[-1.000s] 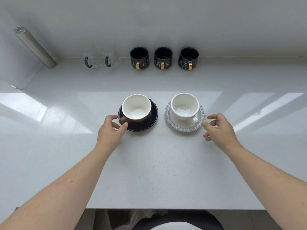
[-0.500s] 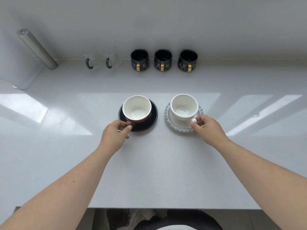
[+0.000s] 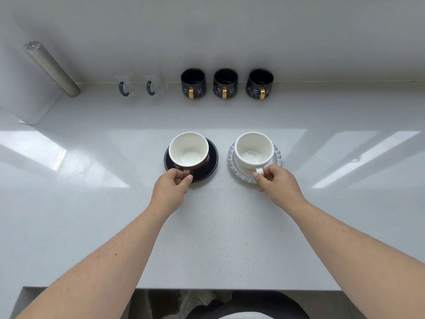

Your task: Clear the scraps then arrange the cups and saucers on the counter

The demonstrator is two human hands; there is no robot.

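A brown cup (image 3: 189, 150) with a white inside stands on a black saucer (image 3: 211, 162) at the counter's middle. My left hand (image 3: 171, 188) pinches its handle, which points toward me. To the right, a white cup (image 3: 253, 150) sits on a blue-rimmed white saucer (image 3: 232, 162). My right hand (image 3: 277, 184) grips that cup's handle, also turned toward me. Both cups look empty and upright.
Along the back wall stand three black mugs with gold handles (image 3: 225, 83) and two glass mugs with green handles (image 3: 140, 85). A steel cylinder (image 3: 51, 67) leans at the far left. The counter's front edge (image 3: 184, 289) runs near my body.
Both hands closed in from the saucers' sides onto the cup handles. The handles have turned from sideways to pointing toward me.
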